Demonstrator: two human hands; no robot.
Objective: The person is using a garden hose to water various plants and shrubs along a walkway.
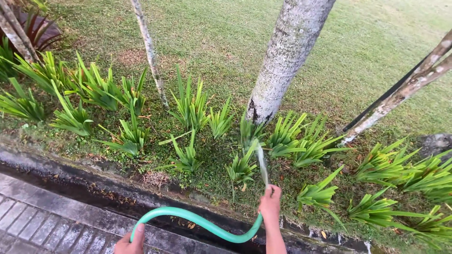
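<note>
the right hand (pixel 270 203) has its fingers closed tight around the end of the green hose (pixel 197 222), and water (pixel 262 164) sprays up from it. the left hand (pixel 130 241) grips the hose too, farther back along it. the hose bends between both hands, over the drain (pixel 94 195). the big tree trunk (pixel 282 61) stands past the right hand, with spiky green plants (pixel 190 108) around it

A green garden hose (pixel 202 223) curves in an S between both hands, spraying water upward.
</note>
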